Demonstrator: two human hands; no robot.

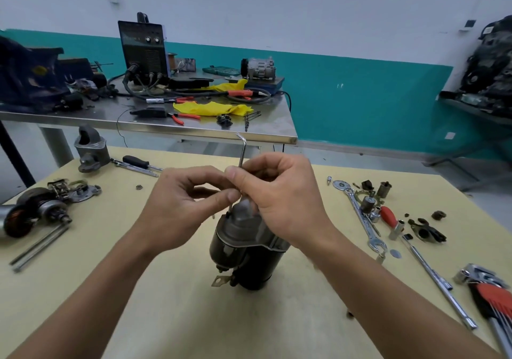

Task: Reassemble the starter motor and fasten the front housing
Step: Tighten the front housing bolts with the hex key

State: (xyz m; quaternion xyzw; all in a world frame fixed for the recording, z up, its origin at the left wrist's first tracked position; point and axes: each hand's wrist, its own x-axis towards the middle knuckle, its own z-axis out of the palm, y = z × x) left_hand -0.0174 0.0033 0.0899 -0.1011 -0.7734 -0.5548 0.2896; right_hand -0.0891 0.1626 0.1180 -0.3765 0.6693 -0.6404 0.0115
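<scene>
The dark starter motor (243, 250) stands upright on the yellow table (171, 317), grey end cover on top. A thin L-shaped hex key (243, 151) rises vertically from the cover. My right hand (279, 198) pinches the key's shaft above the cover. Beside it, my left hand (182, 206) pinches the same shaft lower down with thumb and forefinger. The key's tip is hidden behind my fingers. A grey front housing (91, 148) sits at the table's far left.
An armature and loose parts (41, 209) lie at the left, with two long bolts (38, 248). A spanner (363, 220), sockets, a red-handled driver (389, 217), an extension bar (437, 278) and a hex key set (490, 297) lie on the right. A cluttered steel bench (155, 112) stands behind.
</scene>
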